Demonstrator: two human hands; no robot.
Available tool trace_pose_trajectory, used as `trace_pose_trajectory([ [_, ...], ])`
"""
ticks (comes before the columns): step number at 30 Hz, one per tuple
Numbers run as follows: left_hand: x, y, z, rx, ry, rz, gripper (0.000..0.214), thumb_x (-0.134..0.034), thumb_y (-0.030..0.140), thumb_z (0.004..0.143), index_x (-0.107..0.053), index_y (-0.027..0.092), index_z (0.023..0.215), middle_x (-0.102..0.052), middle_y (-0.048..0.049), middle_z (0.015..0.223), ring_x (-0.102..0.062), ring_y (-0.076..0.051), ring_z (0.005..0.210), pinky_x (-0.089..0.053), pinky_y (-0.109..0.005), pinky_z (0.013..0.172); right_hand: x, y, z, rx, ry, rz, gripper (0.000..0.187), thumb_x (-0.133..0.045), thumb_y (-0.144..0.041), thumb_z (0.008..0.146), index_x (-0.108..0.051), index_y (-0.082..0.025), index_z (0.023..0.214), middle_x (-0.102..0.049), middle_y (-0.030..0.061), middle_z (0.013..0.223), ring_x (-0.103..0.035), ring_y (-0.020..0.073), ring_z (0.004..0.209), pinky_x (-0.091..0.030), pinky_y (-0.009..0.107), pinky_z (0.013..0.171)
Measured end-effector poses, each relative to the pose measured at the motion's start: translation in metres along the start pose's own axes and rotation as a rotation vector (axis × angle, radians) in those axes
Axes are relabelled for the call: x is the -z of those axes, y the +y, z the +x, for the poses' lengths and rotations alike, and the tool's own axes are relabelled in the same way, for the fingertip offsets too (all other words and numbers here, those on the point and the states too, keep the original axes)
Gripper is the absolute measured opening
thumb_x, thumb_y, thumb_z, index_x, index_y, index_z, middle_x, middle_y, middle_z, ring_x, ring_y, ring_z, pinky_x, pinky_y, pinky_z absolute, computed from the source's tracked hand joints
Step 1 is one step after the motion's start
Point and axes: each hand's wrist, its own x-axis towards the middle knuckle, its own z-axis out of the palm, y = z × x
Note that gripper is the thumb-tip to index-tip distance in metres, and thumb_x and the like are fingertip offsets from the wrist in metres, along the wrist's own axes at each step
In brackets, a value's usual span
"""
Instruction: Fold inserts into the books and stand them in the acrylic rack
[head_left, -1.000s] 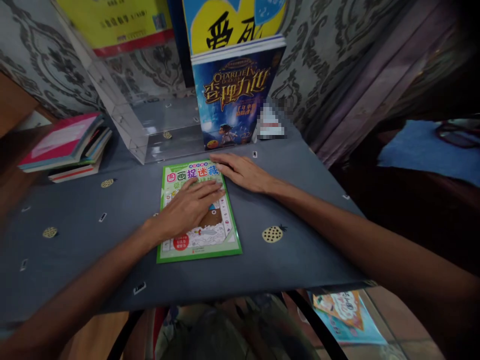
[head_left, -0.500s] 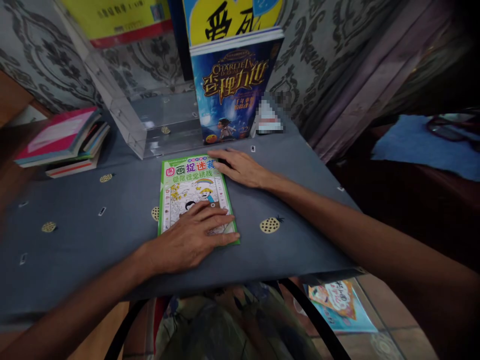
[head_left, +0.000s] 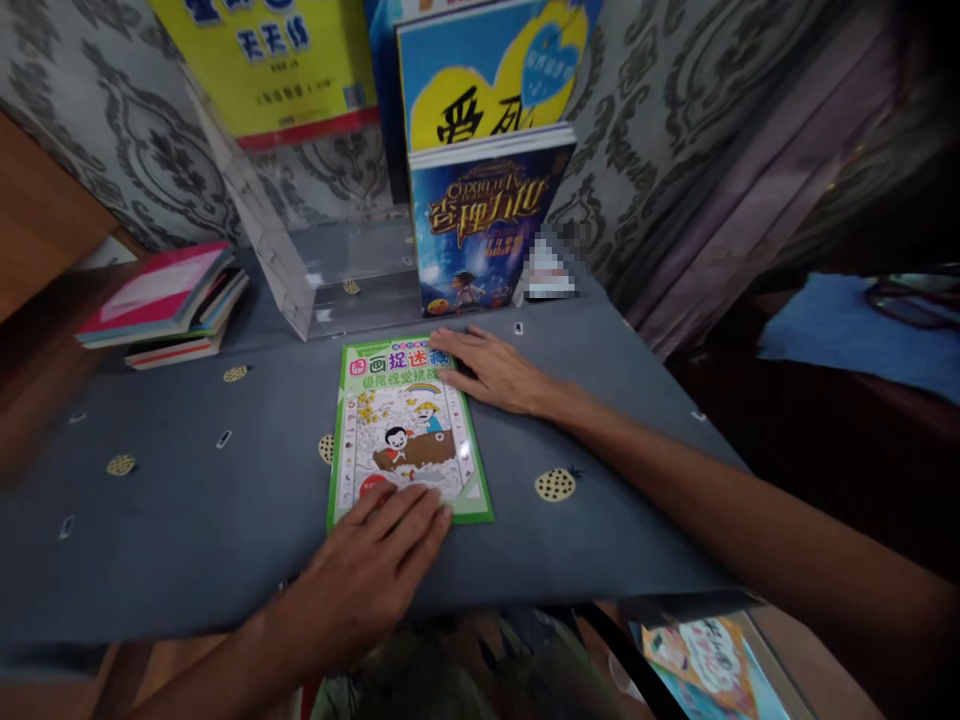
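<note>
Gray tablecloth (head_left: 187, 530), fingers (head_left: 405, 518) on booklet (head_left: 420, 447)

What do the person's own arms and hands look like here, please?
The bare, ungloved left hand and bare, ungloved right hand have five-fingered human shapes with no visible rings. The slim, bare forearms show no sleeves, watches or bracelets.

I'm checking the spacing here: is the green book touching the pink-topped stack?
Apart: the head view shows grey tablecloth between the green book and the stack.

Glasses (head_left: 911, 316) on blue cloth (head_left: 825, 328); purplish curtain (head_left: 750, 200) beside patterned wall (head_left: 652, 110)
</note>
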Motion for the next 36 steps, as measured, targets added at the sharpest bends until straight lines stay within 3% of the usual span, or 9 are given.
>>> trace_pose_trajectory([
  [7, 0.012, -0.046, -0.028, 0.201, 0.223, -0.061, 0.025, -0.048, 0.017, 0.097, -0.068, 0.019, 0.113, -0.074, -0.0074, 0.11, -0.065, -0.02, 0.102, -0.054, -0.035, 0.089, 0.002, -0.003, -0.001, 0.0, -0.016, -0.036, 0.045, -0.047, -0.035, 0.101, -0.051, -0.018, 0.143, -0.051, 0.0146, 0.152, -0.043, 0.0271, 0.145, -0.03, 0.059, 0.119],
  [10, 0.003, -0.074, -0.027, 0.382, 0.212, -0.048, 0.023, -0.047, 0.024, 0.099, -0.069, 0.022, 0.101, -0.072, -0.0071, 0.112, -0.065, -0.021, 0.102, -0.055, -0.037, 0.088, 0.004, -0.005, -0.003, -0.017, -0.03, -0.044, 0.045, -0.049, -0.033, 0.1, -0.052, -0.02, 0.143, -0.052, 0.0137, 0.151, -0.044, 0.0273, 0.144, -0.03, 0.058, 0.119],
  [13, -0.014, -0.099, -0.016, 0.555, 0.196, -0.073, 0.029, -0.049, 0.035, 0.098, -0.066, 0.021, 0.117, -0.067, -0.0116, 0.127, -0.06, -0.027, 0.118, -0.053, -0.046, 0.095, 0.006, -0.01, -0.003, -0.034, -0.05, -0.072, 0.047, -0.049, -0.033, 0.099, -0.052, -0.021, 0.144, -0.049, 0.0139, 0.153, -0.043, 0.0286, 0.144, -0.029, 0.06, 0.119],
  [16, -0.028, -0.112, -0.001, 0.618, 0.238, -0.171, 0.038, -0.05, 0.037, 0.097, -0.059, 0.022, 0.131, -0.061, -0.0136, 0.137, -0.054, -0.03, 0.129, -0.048, -0.051, 0.103, 0.008, -0.017, -0.003, -0.055, -0.078, -0.109, 0.048, -0.046, -0.031, 0.099, -0.051, -0.019, 0.145, -0.046, 0.0151, 0.155, -0.04, 0.0299, 0.146, -0.026, 0.063, 0.119],
  [22, -0.024, -0.12, 0.022, 0.712, 0.411, -0.689, 0.04, -0.057, 0.043, 0.091, -0.061, 0.023, 0.126, -0.069, -0.0107, 0.119, -0.064, -0.027, 0.11, -0.051, -0.045, 0.098, 0.013, -0.026, -0.005, -0.084, -0.116, -0.125, 0.049, -0.047, -0.033, 0.099, -0.05, -0.022, 0.147, -0.043, 0.0137, 0.157, -0.037, 0.0301, 0.148, -0.025, 0.061, 0.121],
  [28, -0.015, -0.132, 0.036, 1.09, 0.741, -1.397, 0.06, -0.084, 0.045, 0.065, -0.059, 0.021, 0.113, -0.071, -0.0039, 0.094, -0.071, -0.022, 0.088, -0.056, -0.031, 0.077, 0.014, -0.029, -0.005, -0.101, -0.117, -0.118, 0.049, -0.048, -0.033, 0.098, -0.052, -0.02, 0.146, -0.044, 0.014, 0.157, -0.036, 0.0304, 0.149, -0.025, 0.061, 0.121],
  [30, -0.018, -0.129, 0.041, 1.116, 0.728, -1.582, 0.061, -0.088, 0.04, 0.06, -0.059, 0.02, 0.11, -0.073, -0.0038, 0.089, -0.073, -0.022, 0.082, -0.056, -0.031, 0.074, 0.015, -0.031, -0.005, -0.108, -0.119, -0.119, 0.05, -0.047, -0.033, 0.098, -0.051, -0.02, 0.146, -0.044, 0.0144, 0.157, -0.036, 0.0302, 0.149, -0.025, 0.061, 0.121],
  [32, -0.024, -0.125, 0.047, 1.034, 0.633, -1.729, 0.061, -0.091, 0.038, 0.056, -0.061, 0.018, 0.106, -0.075, -0.0059, 0.088, -0.074, -0.024, 0.079, -0.057, -0.033, 0.073, 0.016, -0.032, -0.005, -0.114, -0.126, -0.121, 0.05, -0.046, -0.033, 0.099, -0.051, -0.022, 0.147, -0.043, 0.0139, 0.158, -0.035, 0.0299, 0.149, -0.024, 0.062, 0.121],
  [36, -0.039, -0.119, 0.051, 0.903, 0.595, -1.813, 0.068, -0.091, 0.038, 0.058, -0.06, 0.019, 0.116, -0.078, -0.0092, 0.097, -0.076, -0.028, 0.08, -0.059, -0.037, 0.075, 0.018, -0.033, -0.004, -0.142, -0.153, -0.124, 0.051, -0.045, -0.033, 0.099, -0.05, -0.025, 0.148, -0.04, 0.0118, 0.16, -0.033, 0.0292, 0.15, -0.023, 0.062, 0.122],
])
